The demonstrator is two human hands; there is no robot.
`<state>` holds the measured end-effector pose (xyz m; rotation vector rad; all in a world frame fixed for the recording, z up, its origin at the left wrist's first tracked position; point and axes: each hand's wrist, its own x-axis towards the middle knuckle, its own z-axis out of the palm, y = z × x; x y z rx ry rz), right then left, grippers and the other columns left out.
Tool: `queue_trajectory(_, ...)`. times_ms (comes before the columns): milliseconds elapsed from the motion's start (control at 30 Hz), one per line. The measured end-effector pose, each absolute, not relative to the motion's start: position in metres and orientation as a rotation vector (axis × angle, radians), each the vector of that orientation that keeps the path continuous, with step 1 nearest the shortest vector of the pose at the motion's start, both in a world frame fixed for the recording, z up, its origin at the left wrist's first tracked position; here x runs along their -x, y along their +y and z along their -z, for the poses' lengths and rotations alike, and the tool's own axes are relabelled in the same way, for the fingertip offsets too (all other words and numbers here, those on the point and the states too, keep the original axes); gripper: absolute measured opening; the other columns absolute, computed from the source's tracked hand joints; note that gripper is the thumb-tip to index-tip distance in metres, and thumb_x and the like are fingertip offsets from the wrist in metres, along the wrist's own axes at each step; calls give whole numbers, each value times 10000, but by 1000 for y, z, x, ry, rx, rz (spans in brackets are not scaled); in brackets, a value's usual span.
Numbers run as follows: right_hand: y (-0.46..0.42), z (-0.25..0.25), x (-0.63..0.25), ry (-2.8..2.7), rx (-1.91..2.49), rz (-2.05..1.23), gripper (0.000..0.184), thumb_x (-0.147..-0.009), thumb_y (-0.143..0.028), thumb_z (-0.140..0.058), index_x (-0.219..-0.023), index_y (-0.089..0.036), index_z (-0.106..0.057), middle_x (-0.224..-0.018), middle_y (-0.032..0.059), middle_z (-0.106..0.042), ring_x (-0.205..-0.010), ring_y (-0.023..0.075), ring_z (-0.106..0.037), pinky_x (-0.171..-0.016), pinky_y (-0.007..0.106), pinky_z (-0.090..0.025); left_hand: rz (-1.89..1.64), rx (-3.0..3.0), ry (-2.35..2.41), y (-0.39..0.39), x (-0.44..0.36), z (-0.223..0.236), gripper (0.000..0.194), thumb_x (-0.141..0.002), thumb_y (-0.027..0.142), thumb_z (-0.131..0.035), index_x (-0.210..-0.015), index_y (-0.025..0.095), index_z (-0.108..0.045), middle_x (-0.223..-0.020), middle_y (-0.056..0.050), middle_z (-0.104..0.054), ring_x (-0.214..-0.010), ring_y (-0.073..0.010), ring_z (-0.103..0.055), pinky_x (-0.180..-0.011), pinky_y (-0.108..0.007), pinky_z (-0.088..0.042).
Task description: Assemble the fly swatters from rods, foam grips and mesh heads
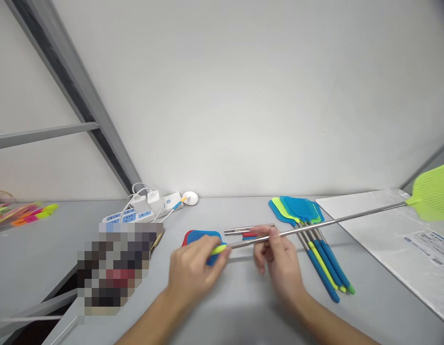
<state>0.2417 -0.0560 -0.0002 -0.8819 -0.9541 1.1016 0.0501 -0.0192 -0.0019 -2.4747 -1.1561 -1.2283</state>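
A yellow-green fly swatter (pixel 432 191) with a long metal rod reaches across the view, its mesh head at the far right. My left hand (pixel 195 268) is closed around its yellow-green handle end. Farther along, my right hand (pixel 279 263) pinches the rod between thumb and fingers, its fingers slightly blurred. Behind my left hand lie a blue swatter head (pixel 203 235) and a red one (pixel 186 236), partly covered. Several thin metal rods (pixel 248 229) rest on the table past my right hand. Right of that hand, blue and yellow-green fly swatters (pixel 320 254) are piled together.
A power strip (pixel 128 217) with white plugs and cables stands at the back left, beside a round white device (pixel 190 198). A pixelated object lies in front of it. A white plastic package (pixel 394 235) covers the right side. Colourful items (pixel 28 214) sit far left.
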Motion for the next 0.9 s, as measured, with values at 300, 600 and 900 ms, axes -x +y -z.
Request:
queue_trajectory(300, -55, -2, -242, -1257, 987, -1208, 522, -940, -566, -493, -1262, -181, -634, -522, -49, -457, -475, 119, -422, -493, 261, -349, 980, 2514, -1011, -18, -50, -1, 176, -971, 318, -536, -910, 211, -663, -640, 15, -572, -531, -124, -522, -507, -263, -326)
queue_trajectory(600, -43, -13, -273, -869, 940, -912, 258, -901, -469, -624, -933, -214, -643, -568, -56, -458, -493, 92, -433, -502, 248, -353, 902, 2492, -1167, 1, -24, -14, 221, -978, 372, -527, -928, 218, -678, -694, 0, -578, -633, -162, -531, -639, -310, -344)
queue_trajectory(900, -31, -27, -299, -801, 965, -916, 257, -791, -446, -758, -851, -212, -667, -701, -16, -552, -554, 96, -490, -519, 254, -426, 935, 2364, -1278, 14, -5, -22, 178, -975, 355, -542, -973, 233, -671, -804, -22, -644, -820, -204, -589, -758, -347, -349)
